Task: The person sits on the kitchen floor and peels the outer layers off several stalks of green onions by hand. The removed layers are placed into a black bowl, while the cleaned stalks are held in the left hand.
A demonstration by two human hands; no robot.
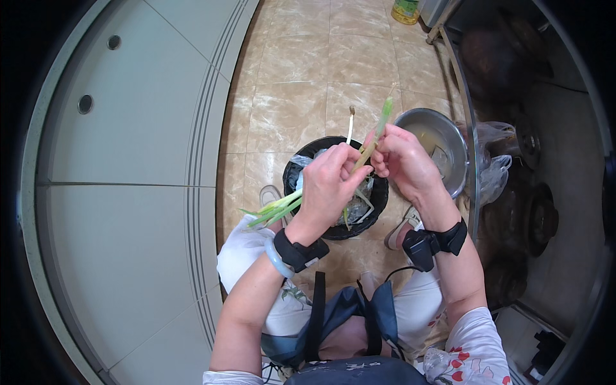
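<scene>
My left hand point(332, 178) grips a green onion point(279, 207) whose green leaves stick out to the left, past the wrist; a white stalk with a brownish root end rises above the knuckles. Between both hands runs a yellowish outer leaf or stalk with a green upper end point(386, 109). The fingers of my right hand point(397, 151) pinch it just below the green part. Right beneath both hands stands a round bin with a black liner point(381, 207), holding clear plastic and onion scraps.
A metal basin point(459, 139) with cloudy water stands on the tiled floor at right, beside a rack frame point(469, 110). Plastic bags point(495, 178) and dark jars point(541, 219) sit on the rack. White cabinets point(120, 250) line the left. An oil bottle point(405, 10) stands at the top.
</scene>
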